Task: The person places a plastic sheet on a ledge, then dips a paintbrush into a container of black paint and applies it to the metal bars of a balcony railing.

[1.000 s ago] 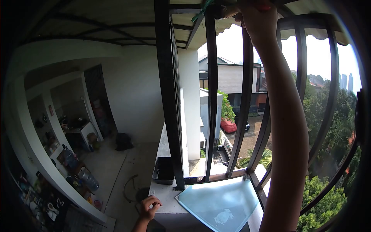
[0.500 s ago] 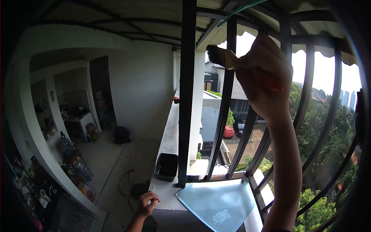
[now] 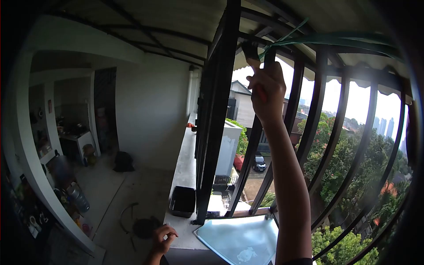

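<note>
High up among the dark metal bars (image 3: 298, 88), my right hand (image 3: 270, 86) is closed around a paintbrush (image 3: 251, 54). Its dark bristles point up against the upper crossbar, and some red handle shows below my fingers. My left hand (image 3: 164, 237) hangs low by the edge of the pale ledge (image 3: 180, 223), fingers curled in, with nothing visible in them. A black plastic tub (image 3: 183, 201) stands on the ledge beyond the left hand. Right of it, a light-blue translucent sheet (image 3: 240, 238) lies in the corner below the bars.
Green strips (image 3: 335, 40) hang along the top rail near the brush. A thick dark post (image 3: 219, 110) rises from the ledge. Down on the left floor (image 3: 119, 194) are a black bag (image 3: 123, 161) and a water jug (image 3: 78, 198). Trees and houses lie outside.
My right hand with the paintbrush appears farther left, and the bristles have swung from pointing left to pointing up at the crossbar. The view has shifted. My left hand stays low and curled.
</note>
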Action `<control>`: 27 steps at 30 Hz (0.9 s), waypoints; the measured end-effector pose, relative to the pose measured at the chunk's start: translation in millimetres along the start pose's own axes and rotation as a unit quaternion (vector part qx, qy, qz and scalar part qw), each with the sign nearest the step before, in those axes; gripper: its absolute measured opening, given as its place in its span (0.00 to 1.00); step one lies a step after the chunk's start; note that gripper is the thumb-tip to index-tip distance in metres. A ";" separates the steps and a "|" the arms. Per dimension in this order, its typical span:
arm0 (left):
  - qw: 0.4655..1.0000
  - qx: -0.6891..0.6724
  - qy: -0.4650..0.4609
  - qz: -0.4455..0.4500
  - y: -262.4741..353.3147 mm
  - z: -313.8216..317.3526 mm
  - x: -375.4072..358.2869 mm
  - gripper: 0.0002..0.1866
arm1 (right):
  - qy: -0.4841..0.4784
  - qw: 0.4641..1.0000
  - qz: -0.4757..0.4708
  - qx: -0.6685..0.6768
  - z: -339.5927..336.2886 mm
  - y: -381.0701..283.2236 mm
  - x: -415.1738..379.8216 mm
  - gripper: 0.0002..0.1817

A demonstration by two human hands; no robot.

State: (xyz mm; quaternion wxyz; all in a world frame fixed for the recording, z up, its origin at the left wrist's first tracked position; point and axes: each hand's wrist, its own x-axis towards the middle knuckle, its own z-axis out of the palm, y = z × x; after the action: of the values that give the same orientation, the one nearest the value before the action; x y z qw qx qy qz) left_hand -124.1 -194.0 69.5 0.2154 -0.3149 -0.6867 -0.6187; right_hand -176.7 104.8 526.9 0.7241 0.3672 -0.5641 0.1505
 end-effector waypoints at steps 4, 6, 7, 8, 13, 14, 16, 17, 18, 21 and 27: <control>1.000 0.015 -0.005 -0.009 8.0 -12.0 -6.7 0.05 | 0.011 0.998 -0.051 -0.027 12.7 -14.8 -13.0 0.15; 1.000 0.021 0.003 -0.014 7.5 -16.8 -7.9 0.05 | 0.049 0.996 -0.061 -0.035 7.7 -20.2 -9.8 0.13; 1.000 0.022 0.013 -0.017 5.9 -20.5 -11.4 0.06 | 0.058 0.995 -0.060 -0.059 3.8 -20.1 -7.4 0.11; 0.999 0.024 0.022 -0.022 3.8 -23.6 -15.3 0.06 | 0.064 0.993 -0.052 -0.086 1.9 -16.4 -3.5 0.11; 0.998 0.034 0.028 -0.053 8.2 -23.9 -23.0 0.07 | 0.032 0.998 -0.019 -0.050 12.1 2.4 6.0 0.13; 0.997 0.025 0.037 -0.058 11.8 -22.4 -23.3 0.07 | 0.022 0.999 -0.031 -0.005 16.6 1.2 5.4 0.14; 0.997 0.033 0.032 -0.054 13.3 -21.4 -25.5 0.07 | -0.003 1.000 -0.010 -0.016 15.0 -5.6 5.4 0.14; 0.998 0.040 0.027 -0.049 14.0 -21.8 -27.0 0.07 | -0.006 0.999 -0.015 -0.040 11.5 -6.1 5.8 0.14; 0.997 0.041 0.027 -0.051 16.2 -23.0 -28.4 0.07 | 0.027 0.999 -0.009 -0.044 9.8 -1.4 4.7 0.14; 0.996 0.073 0.022 -0.049 19.0 -29.3 -31.2 0.07 | 0.086 0.996 0.021 -0.016 11.0 6.2 2.9 0.15; 0.996 0.062 0.024 -0.066 11.3 -37.8 -35.0 0.08 | 0.040 0.999 -0.012 -0.017 7.6 -4.9 11.7 0.13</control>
State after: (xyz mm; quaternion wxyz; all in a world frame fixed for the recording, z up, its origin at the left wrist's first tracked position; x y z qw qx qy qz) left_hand -94.9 -236.6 58.9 0.2096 -0.2402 -0.7379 -0.5949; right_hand -175.3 93.8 536.8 0.7541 0.3551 -0.5326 0.1470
